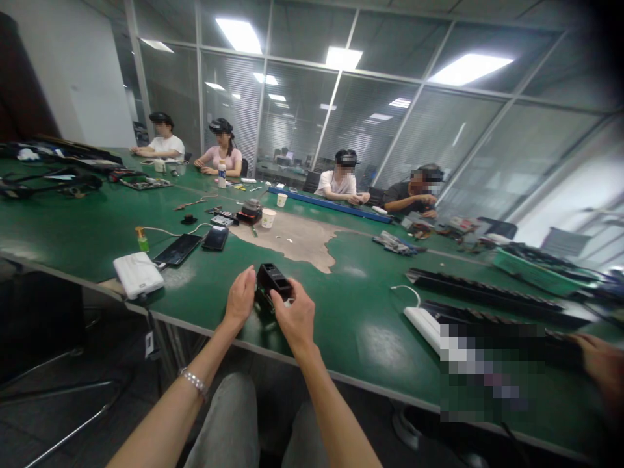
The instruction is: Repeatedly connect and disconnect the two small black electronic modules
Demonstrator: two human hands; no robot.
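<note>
Gripping the black device (274,278) from the right, the person's right hand (296,315) pinches it with the thumb on the near side, over the near part of the green table (205,305), while the left hand (240,298) stands unclenched just beside its left side, contact there being impossible to tell. Handling looks under way rather than finished, since the device is in the grasp; its lower part is too dark to read, so how much is left cannot be judged.
</note>
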